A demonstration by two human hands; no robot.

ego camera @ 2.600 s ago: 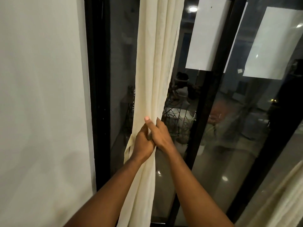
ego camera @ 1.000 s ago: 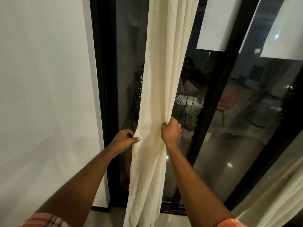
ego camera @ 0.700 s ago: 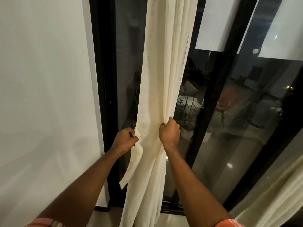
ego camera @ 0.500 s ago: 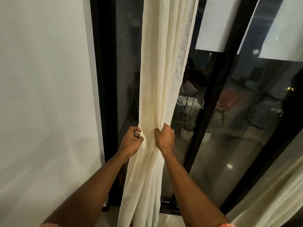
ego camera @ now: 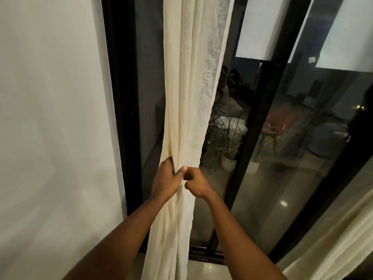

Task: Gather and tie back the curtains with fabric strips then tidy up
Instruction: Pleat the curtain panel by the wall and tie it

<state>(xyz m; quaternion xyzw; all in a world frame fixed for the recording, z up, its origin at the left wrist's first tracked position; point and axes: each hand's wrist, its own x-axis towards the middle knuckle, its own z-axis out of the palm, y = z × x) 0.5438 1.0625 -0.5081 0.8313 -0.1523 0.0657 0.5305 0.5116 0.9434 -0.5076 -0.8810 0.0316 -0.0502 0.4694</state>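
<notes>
A cream curtain (ego camera: 191, 77) hangs in front of a black-framed glass door and is bunched into a narrow bundle at waist height. My left hand (ego camera: 166, 179) wraps round the bundle from the left, thumb across its front. My right hand (ego camera: 196, 183) is curled against the bundle's right side, touching the left thumb; what it pinches is hidden by the fingers. No separate fabric strip shows clearly.
A white wall (ego camera: 50, 138) fills the left side. The black door frame (ego camera: 125, 118) and a middle post (ego camera: 260, 110) stand behind the curtain. A second cream curtain (ego camera: 343, 239) hangs at the lower right. White sheets (ego camera: 260, 27) are stuck on the glass.
My hands were apart, holding the curtain's left and right edges; they have come together and squeezed the fabric into a tight bundle. The view has tipped slightly down.
</notes>
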